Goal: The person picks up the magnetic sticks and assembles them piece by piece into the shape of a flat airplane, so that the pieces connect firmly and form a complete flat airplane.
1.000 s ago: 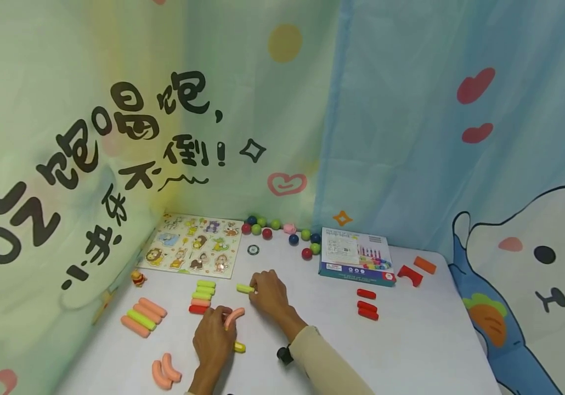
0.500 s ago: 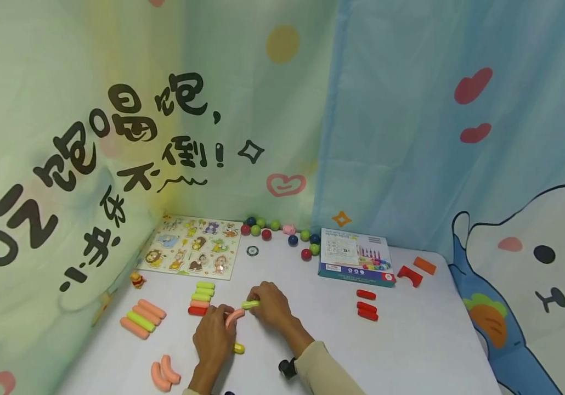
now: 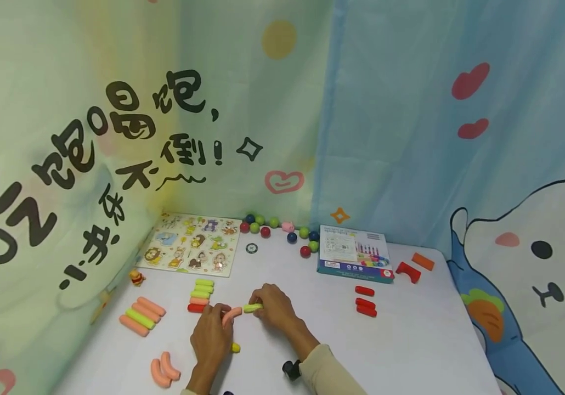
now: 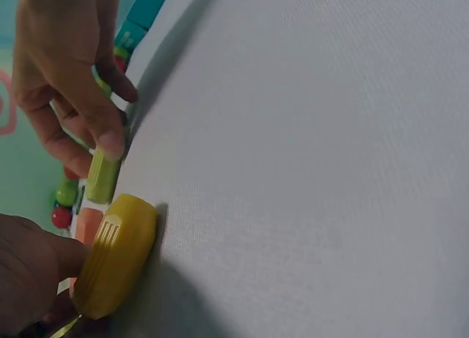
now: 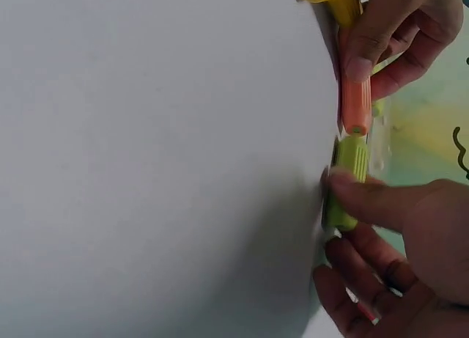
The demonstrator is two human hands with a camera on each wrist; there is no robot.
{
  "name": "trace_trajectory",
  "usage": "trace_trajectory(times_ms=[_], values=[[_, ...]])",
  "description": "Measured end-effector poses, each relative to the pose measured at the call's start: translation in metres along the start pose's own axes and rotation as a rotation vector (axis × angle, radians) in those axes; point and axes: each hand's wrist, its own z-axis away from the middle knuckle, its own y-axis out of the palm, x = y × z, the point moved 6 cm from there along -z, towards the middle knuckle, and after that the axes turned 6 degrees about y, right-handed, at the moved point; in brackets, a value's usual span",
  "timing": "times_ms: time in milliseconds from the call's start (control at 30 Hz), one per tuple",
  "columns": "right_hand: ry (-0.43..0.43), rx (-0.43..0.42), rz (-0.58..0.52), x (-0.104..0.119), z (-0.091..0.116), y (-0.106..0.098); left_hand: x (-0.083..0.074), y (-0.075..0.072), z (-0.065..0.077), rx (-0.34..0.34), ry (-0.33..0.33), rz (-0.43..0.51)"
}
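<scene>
My left hand pinches a curved salmon-pink toy stick over the near part of the white table. Between the thumb and fingers of my right hand is a short straight yellow-green toy stick. In the right wrist view the green stick's ridged end faces the end of the pink stick, with a hairline space between them. A yellow toy piece lies close by my left fingers, partly hidden behind that hand in the head view. The far end of the green stick is covered by my right fingers.
Left of my hands are a row of green, pink and red sticks, a second row and two curved pink ones. Red sticks lie right. An animal puzzle board, coloured balls and a box stand behind.
My right hand has come nearer with the green stick, bringing it up to the end of the curved pink stick. My left hand has shifted only slightly to the left.
</scene>
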Motion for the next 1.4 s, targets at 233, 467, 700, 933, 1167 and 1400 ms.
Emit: trace_trajectory(times_ms=[233, 467, 700, 933, 1167, 1400], values=[[-0.035, 0.026, -0.022, 0.003, 0.003, 0.004, 0.002, -0.002, 0.002, -0.012, 0.018, 0.005], [-0.082, 0.002, -0.057, 0.015, -0.008, 0.003, 0.008, -0.009, -0.001, 0.015, -0.012, -0.008], [-0.25, 0.054, 0.127, 0.061, -0.028, 0.016, 0.011, -0.008, 0.0, 0.064, -0.009, 0.033], [-0.338, 0.144, 0.223, 0.079, -0.037, 0.035, 0.013, -0.006, 0.007, 0.071, -0.007, 0.025], [-0.238, -0.009, 0.321, 0.048, -0.039, 0.022, 0.014, -0.01, 0.008, 0.049, -0.017, 0.055], [-0.083, -0.261, 0.226, 0.024, -0.041, 0.003, 0.015, -0.01, 0.005, 0.02, -0.014, 0.06]])
